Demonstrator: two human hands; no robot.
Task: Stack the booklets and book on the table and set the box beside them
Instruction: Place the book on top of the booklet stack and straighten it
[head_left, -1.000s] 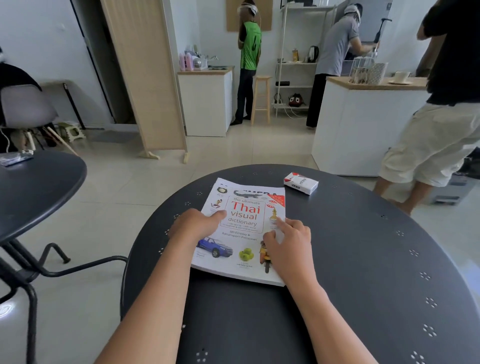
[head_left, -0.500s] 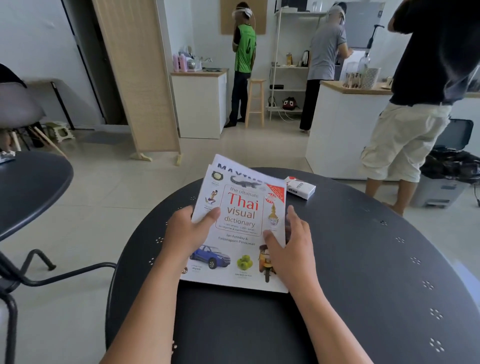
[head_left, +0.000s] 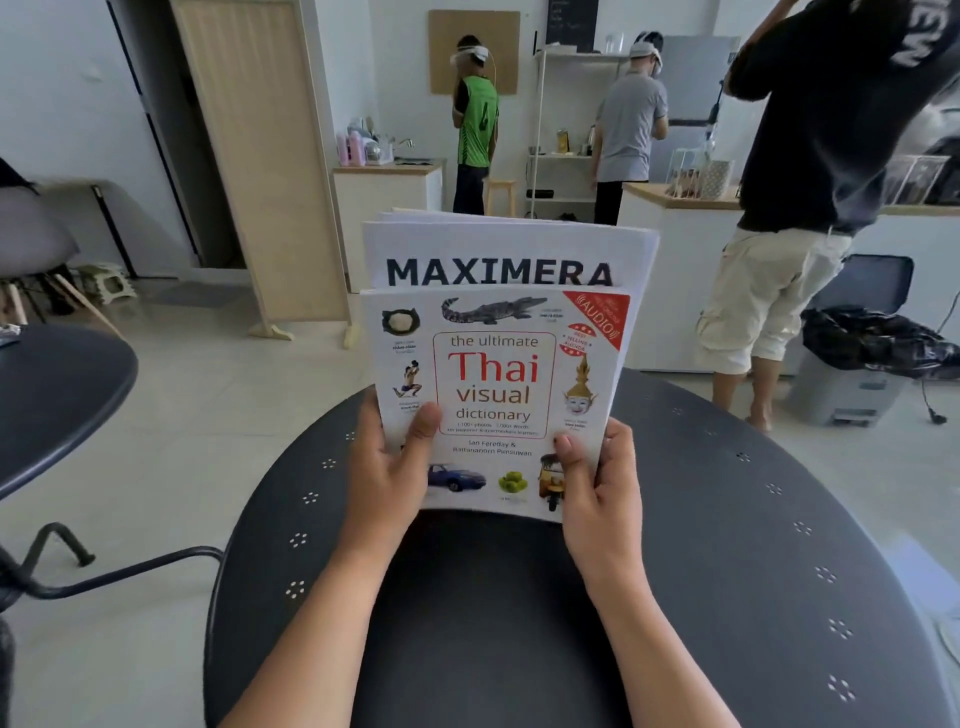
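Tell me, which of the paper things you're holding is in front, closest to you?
The Thai visual dictionary, with its crocodile and car pictures. Both hands, left and right, hold it upright. The MAXIMERA booklets stand behind it, only their tops showing.

Dark round surface (head_left: 727, 597) is bare on all visible parts: open room L, R & near edge. Upright book (head_left: 498, 395) w/ booklets (head_left: 498, 249) behind blocks the far middle; box prob. hidden there. Standing person (head_left: 810, 208) close past far-R rim.
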